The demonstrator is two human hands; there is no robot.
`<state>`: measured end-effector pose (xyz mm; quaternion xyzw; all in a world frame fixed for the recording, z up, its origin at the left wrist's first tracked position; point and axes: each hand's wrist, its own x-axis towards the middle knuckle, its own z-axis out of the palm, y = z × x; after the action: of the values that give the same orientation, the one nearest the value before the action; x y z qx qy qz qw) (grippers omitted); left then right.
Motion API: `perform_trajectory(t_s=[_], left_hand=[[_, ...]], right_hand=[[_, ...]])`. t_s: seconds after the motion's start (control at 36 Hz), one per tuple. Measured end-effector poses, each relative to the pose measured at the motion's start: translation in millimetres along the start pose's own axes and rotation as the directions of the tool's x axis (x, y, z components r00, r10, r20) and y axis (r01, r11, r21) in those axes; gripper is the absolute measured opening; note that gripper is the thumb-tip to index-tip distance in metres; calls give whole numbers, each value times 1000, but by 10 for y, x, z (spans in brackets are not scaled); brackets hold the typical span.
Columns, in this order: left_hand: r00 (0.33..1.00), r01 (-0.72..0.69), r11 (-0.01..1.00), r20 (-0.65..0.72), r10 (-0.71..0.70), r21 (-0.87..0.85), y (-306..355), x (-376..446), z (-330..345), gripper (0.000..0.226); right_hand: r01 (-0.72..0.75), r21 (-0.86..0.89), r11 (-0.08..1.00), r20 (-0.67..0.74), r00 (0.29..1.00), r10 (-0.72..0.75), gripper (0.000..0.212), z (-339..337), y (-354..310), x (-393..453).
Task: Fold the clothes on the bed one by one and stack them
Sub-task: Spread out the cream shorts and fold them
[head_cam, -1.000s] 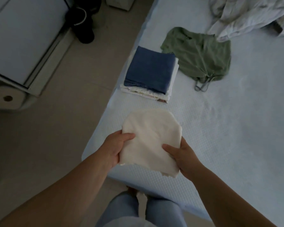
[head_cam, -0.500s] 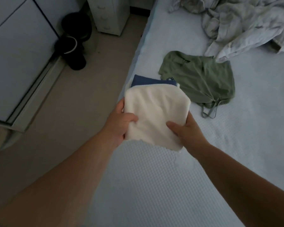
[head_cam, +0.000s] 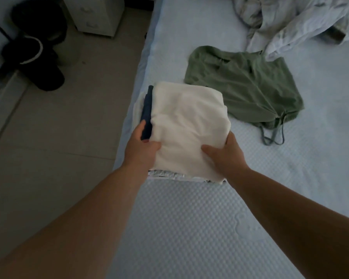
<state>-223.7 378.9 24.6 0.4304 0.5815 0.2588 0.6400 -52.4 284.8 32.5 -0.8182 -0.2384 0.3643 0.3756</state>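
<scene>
Both hands grip the near edge of a folded cream-white cloth garment [head_cam: 187,125], the left hand [head_cam: 141,152] at its near-left corner with the thumb on top, the right hand [head_cam: 226,154] at its near-right corner, thumb likewise laid over the fabric. Only 1 view, from the head, shows this. Holding 2 corners probably keeps the fold from slumping while the garment settles squarely onto the stack of folded clothes [head_cam: 165,175] near the left edge of the pale blue quilted bed [head_cam: 189,228]. A dark blue folded garment [head_cam: 146,115] peeks out along the stack's left side, directly under the cream piece. That piece is roughly rectangular, its long axis running away from the person. Just beyond lies an unfolded olive-green drawstring garment [head_cam: 246,85], seemingly next to be folded.
</scene>
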Motion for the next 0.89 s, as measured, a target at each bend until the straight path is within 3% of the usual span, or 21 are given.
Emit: perform_trajectory(t_s=[0.08, 0.19, 0.28, 0.42, 0.47, 0.58, 0.75, 0.89], left_hand=[[991, -130, 991, -27, 131, 37, 72, -67, 19, 72], [927, -359, 929, -81, 366, 93, 305, -134, 64, 65], [919, -381, 924, -103, 380, 13, 416, -157, 106, 57], [900, -422, 906, -114, 422, 19, 515, -50, 113, 47], [921, -373, 927, -110, 374, 32, 395, 34, 119, 47], [986, -121, 988, -105, 131, 91, -21, 106, 93, 46], [994, -43, 987, -94, 59, 155, 40, 141, 95, 45], [996, 22, 995, -83, -14, 97, 179, 114, 77, 44]], right_hand=[[109, -85, 990, -43, 993, -113, 86, -47, -98, 11], [280, -178, 943, -82, 951, -298, 88, -81, -343, 46], [391, -161, 906, -109, 906, -410, 79, -60, -428, 19], [519, -174, 837, -200, 814, -546, 68, -9, -447, 49], [469, -159, 869, -173, 853, -493, 66, 13, -373, 113], [164, -171, 972, -37, 984, -172, 65, 53, -70, 154], [-17, -53, 998, 51, 999, 20, 63, -62, -174, 265], [-44, 22, 999, 143, 989, 40, 70, -126, -270, 272]])
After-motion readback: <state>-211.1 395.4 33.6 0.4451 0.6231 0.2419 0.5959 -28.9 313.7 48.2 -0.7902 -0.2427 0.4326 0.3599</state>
